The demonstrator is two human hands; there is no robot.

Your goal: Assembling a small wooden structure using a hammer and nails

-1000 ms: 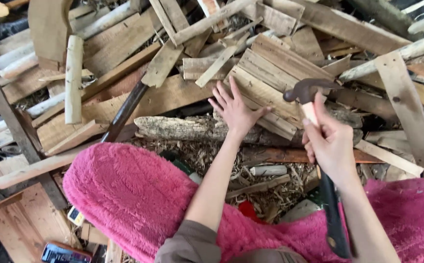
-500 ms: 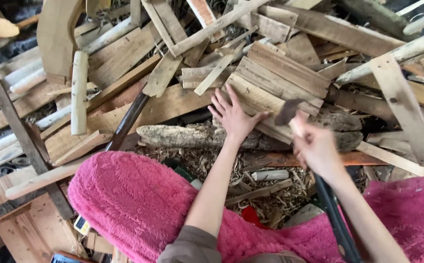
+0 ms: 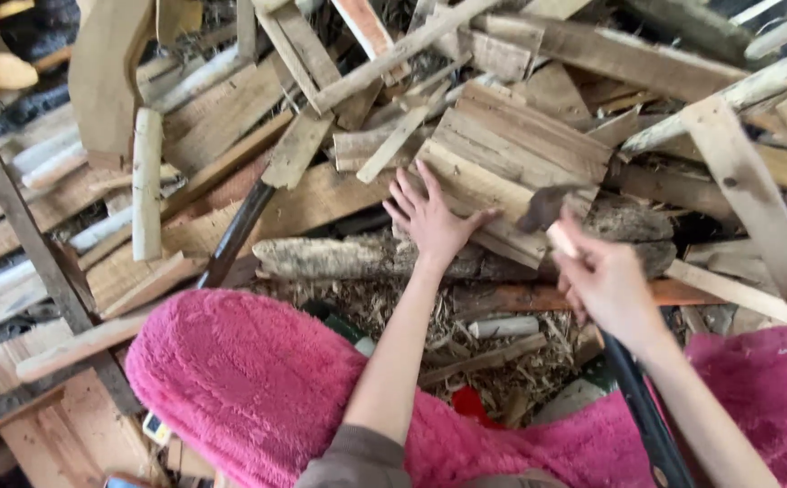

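**Hammer brought lower over the wood pile**

Since the earlier frame, the hammer (image 3: 545,206) has been lowered from above the plank bundle to a spot just beside the log (image 3: 357,256), its head blurred. It is gripped by the right hand (image 3: 608,285), whose fingers are wrapped tightly around the pale handle close under the head. The left hand (image 3: 430,220) is laid flat, fingers spread wide, on the bundle of nailed planks (image 3: 511,163), its heel near the log, and it holds nothing. The log is seen lying crosswise in front of the knees, which are covered by a pink fleece blanket (image 3: 249,380). Wood chips (image 3: 493,348) are scattered between blanket and log. Loose boards (image 3: 203,117) are piled all around.
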